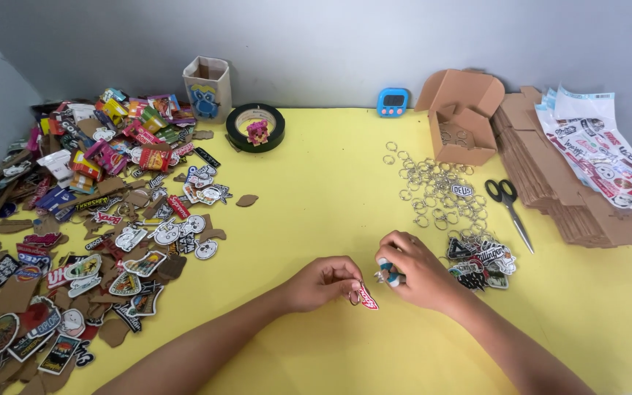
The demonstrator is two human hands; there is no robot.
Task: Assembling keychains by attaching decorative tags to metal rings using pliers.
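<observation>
You have 2 bare forearms in view, entering from the near edge. Left hand (pixel 325 281) and right hand (pixel 420 274): no gloves, no rings, no watch, no bracelets. No sleeves reach the visible forearms. Fingernails short and unpainted.

yellow table (pixel 330 175); red-white sticker (pixel 366 298); blue timer (pixel 393 102); black tape roll (pixel 255 127).

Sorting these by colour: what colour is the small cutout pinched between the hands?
Red with a white edge, seen in the head view: the cutout hangs from the left hand.
</observation>
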